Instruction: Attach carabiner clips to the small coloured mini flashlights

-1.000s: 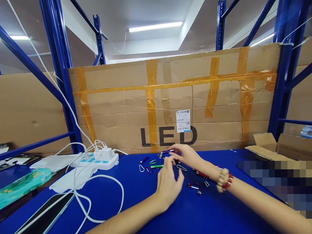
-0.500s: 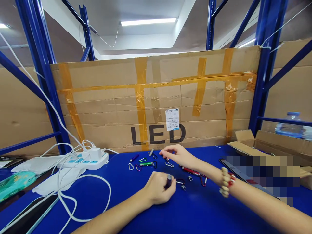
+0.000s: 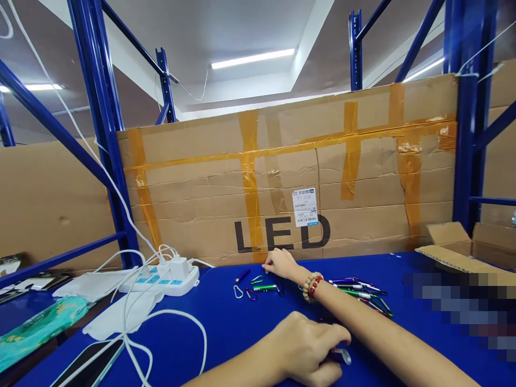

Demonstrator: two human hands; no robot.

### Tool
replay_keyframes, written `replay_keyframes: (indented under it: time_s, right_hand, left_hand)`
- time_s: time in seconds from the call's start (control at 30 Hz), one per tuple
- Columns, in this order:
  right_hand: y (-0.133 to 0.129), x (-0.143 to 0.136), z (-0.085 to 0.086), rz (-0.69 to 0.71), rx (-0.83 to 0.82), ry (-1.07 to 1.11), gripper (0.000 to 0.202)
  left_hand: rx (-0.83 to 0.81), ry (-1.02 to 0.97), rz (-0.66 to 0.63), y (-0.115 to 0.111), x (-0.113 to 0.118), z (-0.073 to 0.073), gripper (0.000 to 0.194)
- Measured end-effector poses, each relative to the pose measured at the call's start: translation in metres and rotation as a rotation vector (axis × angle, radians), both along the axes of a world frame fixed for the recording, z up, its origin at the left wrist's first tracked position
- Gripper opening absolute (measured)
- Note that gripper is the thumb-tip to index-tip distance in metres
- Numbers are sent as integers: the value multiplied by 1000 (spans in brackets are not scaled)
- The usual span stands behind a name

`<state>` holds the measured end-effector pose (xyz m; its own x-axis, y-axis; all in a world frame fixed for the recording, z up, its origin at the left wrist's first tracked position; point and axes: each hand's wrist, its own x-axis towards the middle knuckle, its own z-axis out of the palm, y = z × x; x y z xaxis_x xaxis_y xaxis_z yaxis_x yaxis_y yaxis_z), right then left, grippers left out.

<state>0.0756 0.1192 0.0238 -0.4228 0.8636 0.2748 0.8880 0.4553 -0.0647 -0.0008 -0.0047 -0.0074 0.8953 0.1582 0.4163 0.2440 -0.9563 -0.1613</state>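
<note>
Head: gripping tube (image 3: 341,356) in left hand (image 3: 308,346), nearside-right of green torch (image 3: 264,288); with right hand (image 3: 281,263) curled beyond it, cannot tell if pinching; likely mid-pickup, next needing precision.

The blue table (image 3: 229,330) carried, on its left side, a power strip (image 3: 181,278), a white sheet (image 3: 105,321), a phone (image 3: 91,371) and a looping cable (image 3: 206,344), which passed over the phone. Near the middle there lay a purple tube (image 3: 242,276), a green tube (image 3: 265,288), a green carabiner (image 3: 257,279), a silver carabiner (image 3: 238,292) and a purple carabiner (image 3: 251,294), all quite close to each other. On the right side, a cluster of coloured tubes (image 3: 357,294) lay together, and farther right there stood an open box (image 3: 463,260).
</note>
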Motion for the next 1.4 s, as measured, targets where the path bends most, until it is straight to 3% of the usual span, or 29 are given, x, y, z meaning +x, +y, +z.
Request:
replay_keyframes:
  time_s: [0.23,0.43,0.77,1.0,1.17,1.4]
  right_hand:
    - [-4,-4,5,-51,-47,-79,26]
    - [-8,-1,0,71,14,-22,21]
    - [-2,6,-9,229,37,21,21]
    - [-8,21,-18,193,28,71,38]
    - [-18,33,-18,124,85,82,25]
    - [-25,39,-15,150,89,44,16]
  left_hand:
    - [-111,-117,117,1,1,-1,25]
    - [-235,-201,220,1,1,1,25]
    - [-253,-38,263,-1,1,7,27]
    - [-322,-41,279,1,3,5,20]
    - [-324,5,306,2,4,5,32]
    - [-281,18,321,1,2,4,28]
